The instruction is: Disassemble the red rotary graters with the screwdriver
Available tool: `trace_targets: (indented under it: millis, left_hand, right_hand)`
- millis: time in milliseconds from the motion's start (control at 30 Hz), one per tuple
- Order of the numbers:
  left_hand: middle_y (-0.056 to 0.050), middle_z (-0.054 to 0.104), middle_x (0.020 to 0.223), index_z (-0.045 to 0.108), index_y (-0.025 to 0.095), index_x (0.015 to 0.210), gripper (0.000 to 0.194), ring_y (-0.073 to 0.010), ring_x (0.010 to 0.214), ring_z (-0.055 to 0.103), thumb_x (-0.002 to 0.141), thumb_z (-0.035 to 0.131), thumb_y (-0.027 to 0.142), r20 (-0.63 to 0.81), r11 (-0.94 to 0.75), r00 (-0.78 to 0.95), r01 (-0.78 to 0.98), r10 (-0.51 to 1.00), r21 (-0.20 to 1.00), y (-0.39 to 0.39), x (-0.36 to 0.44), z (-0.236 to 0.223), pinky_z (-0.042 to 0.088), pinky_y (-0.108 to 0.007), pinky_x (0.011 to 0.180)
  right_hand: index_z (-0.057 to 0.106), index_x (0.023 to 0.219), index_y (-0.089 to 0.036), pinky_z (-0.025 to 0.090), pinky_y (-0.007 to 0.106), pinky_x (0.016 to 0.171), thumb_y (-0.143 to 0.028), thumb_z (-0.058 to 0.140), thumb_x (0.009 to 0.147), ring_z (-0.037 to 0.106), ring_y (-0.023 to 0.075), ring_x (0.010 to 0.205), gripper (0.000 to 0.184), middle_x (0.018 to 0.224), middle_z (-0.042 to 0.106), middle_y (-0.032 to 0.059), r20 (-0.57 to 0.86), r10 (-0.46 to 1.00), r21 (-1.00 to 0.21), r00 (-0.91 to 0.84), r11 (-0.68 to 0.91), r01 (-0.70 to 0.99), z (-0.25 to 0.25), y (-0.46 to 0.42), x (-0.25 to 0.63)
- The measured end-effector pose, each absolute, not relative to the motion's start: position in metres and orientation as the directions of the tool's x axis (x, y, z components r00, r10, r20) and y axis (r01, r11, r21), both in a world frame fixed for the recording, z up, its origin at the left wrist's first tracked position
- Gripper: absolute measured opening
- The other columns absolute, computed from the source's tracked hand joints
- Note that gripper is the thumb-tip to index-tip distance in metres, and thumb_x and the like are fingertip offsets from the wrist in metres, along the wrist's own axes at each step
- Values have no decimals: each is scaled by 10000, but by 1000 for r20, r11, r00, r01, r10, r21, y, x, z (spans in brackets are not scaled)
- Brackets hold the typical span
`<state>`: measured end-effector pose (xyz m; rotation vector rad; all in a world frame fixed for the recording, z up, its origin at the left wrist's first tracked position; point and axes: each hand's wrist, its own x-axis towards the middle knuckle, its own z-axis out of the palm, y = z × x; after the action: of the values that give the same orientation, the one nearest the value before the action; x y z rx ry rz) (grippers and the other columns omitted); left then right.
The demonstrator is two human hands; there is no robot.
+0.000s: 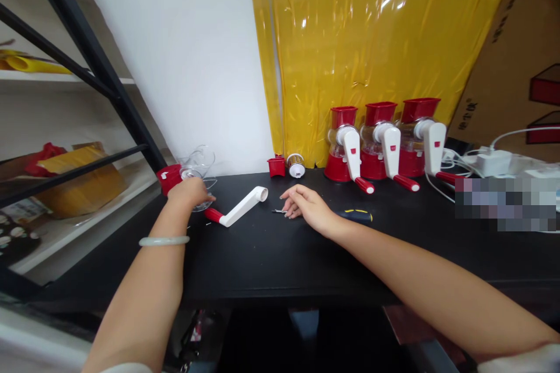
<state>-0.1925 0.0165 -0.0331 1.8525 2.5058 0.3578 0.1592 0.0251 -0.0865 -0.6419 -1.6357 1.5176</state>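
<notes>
My left hand (191, 189) is at the back left of the black table, closed on a rotary grater body lying on its side; the hand hides part of it. Its base (170, 176) is red and its housing (202, 157) clear. Beside it lies a detached white crank handle (244, 207) with a red grip. My right hand (306, 205) has its fingers curled around the thin metal shaft of a screwdriver (359, 216). The dark blue and yellow handle shows behind my wrist, and the tip pokes out left of my fingers.
Three assembled red-and-white graters (344, 148) stand along the back right. A red hopper piece (276, 166) and a metal grater drum (296, 166) sit against the yellow sheet (350, 29). White cables and adapters (494, 160) lie at right; a black-framed shelf (87, 76) is at left.
</notes>
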Motion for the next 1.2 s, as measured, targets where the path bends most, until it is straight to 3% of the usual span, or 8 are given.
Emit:
trace_targets:
  millis: [67,167,267,367,500,600,733,1200]
  left_hand:
    - [-107,704,741,663,184,713,434,-238,710,645,609,715,602,227,256,-296,948,928,191,16,-166,-33,442,-290,601]
    - [-90,705,830,672,186,857,467,-214,746,643,761,575,633,264,-67,-18,949,964,309,15,-116,-38,475,-299,674]
    - [-89,646,942,663,180,922,428,-224,895,609,791,584,579,388,-383,281,899,878,215,11,-73,-45,470,-345,825]
    - [-80,598,983,691,203,945,360,-240,988,546,756,671,510,347,-516,450,848,823,122,5,-52,-47,448,-368,874]
    - [-74,594,975,735,227,936,242,-228,959,521,757,712,388,272,-555,519,829,811,72,4,-48,-52,438,-348,847]
    - [-64,612,957,748,242,923,191,-218,945,533,762,716,339,258,-571,534,815,806,96,8,-49,-57,436,-339,850]
    - [-62,641,956,746,239,935,178,-206,935,579,783,695,317,256,-581,535,798,805,158,12,-49,-61,444,-333,863]
    - [-56,717,914,724,210,978,240,-160,788,657,794,651,347,229,-531,479,779,847,335,11,-50,-57,491,-267,722]
  right_hand:
    - [573,859,-191,482,246,613,-424,517,883,600,102,618,241,697,609,-5,255,805,-967,-535,216,-136,-84,25,160]
    - [576,864,-193,491,273,683,-370,525,880,611,119,684,186,732,621,6,325,783,-931,-530,362,-37,-75,28,161]
    - [591,871,-194,474,290,696,-333,520,881,621,144,736,157,784,655,24,337,719,-829,-608,533,171,-59,32,169]
    - [612,902,-195,445,291,672,-337,539,873,607,153,705,163,779,670,29,258,609,-613,-750,703,361,-44,40,192]
    - [613,855,-196,408,273,579,-458,680,756,578,159,649,288,774,655,44,-3,621,-394,-784,719,572,-43,55,238]
    - [601,879,-190,430,273,633,-458,743,688,584,176,743,358,858,632,57,0,639,-370,-769,714,594,-55,62,263]
    - [559,797,-191,391,273,604,-373,719,727,524,157,675,252,803,596,44,-14,630,-304,-776,737,604,-69,66,273]
    - [523,798,-186,386,260,637,-400,569,845,499,129,664,224,748,563,9,146,562,-480,-814,760,439,-68,74,274]
